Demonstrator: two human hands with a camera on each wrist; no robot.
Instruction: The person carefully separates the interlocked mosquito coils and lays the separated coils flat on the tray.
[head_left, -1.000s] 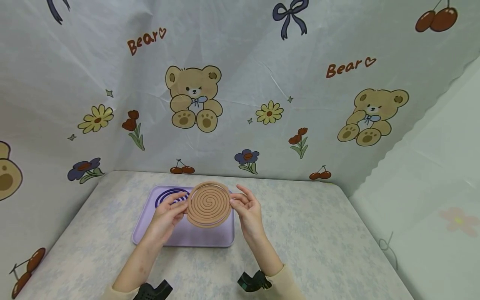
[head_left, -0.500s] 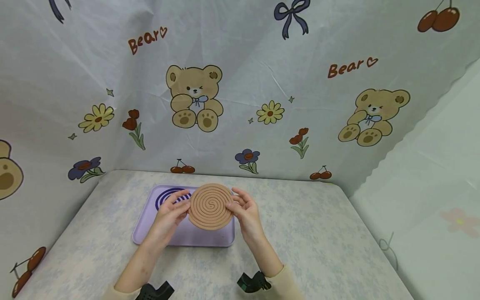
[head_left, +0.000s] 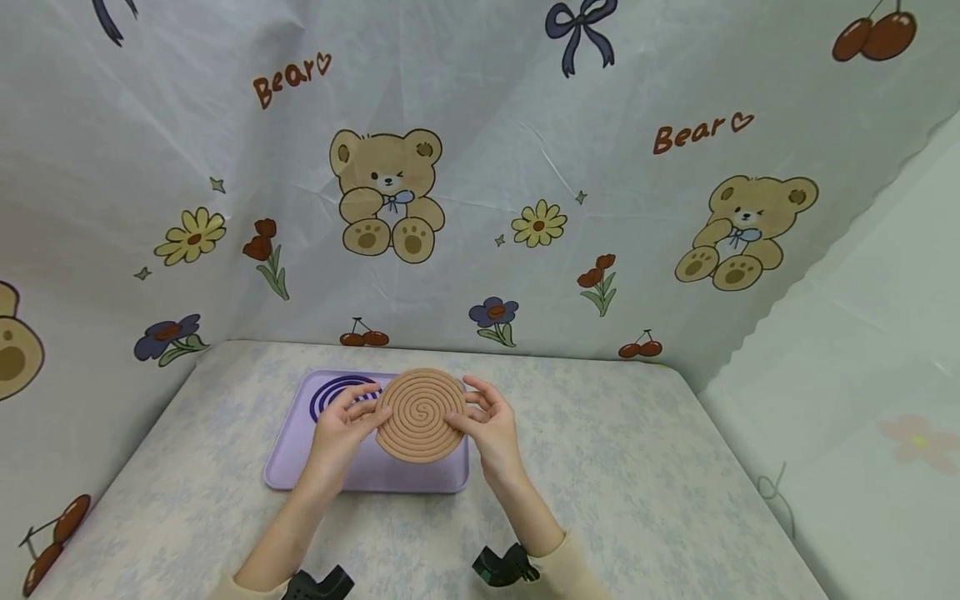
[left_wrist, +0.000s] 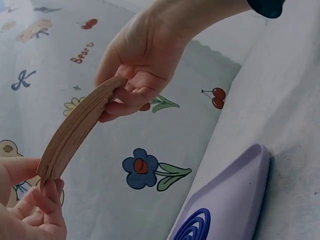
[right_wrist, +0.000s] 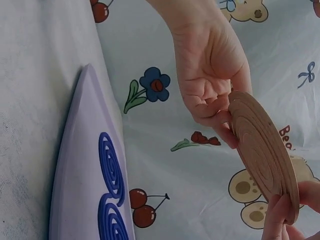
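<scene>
A round tan spiral coil point(head_left: 422, 417) is held up above the tray, its flat face towards the head camera. My left hand point(head_left: 341, 429) pinches its left edge, thumb on the near face and fingers behind. At the opposite edge, my right hand point(head_left: 491, 429) grips it the same way. In both wrist views the coil point(left_wrist: 77, 132) appears tilted, showing its rim; in the right wrist view the coil's face point(right_wrist: 257, 150) shows grooves. Behind the hands, dark blue spiral coils point(right_wrist: 111, 170) lie on the lilac tray point(head_left: 397, 479), partly hidden in the head view.
The tray rests on a pale mottled table point(head_left: 615, 467). A grey-white printed cloth point(head_left: 480, 167) with bears and flowers hangs behind it. Dark cameras point(head_left: 506, 565) are strapped to the wrists. A thin cord point(head_left: 780, 496) shows at the right.
A gap near the coil's outer ring has closed, and its turns now look flush. Both thumbs have moved inward over its face, and the coil has shifted slightly down.
</scene>
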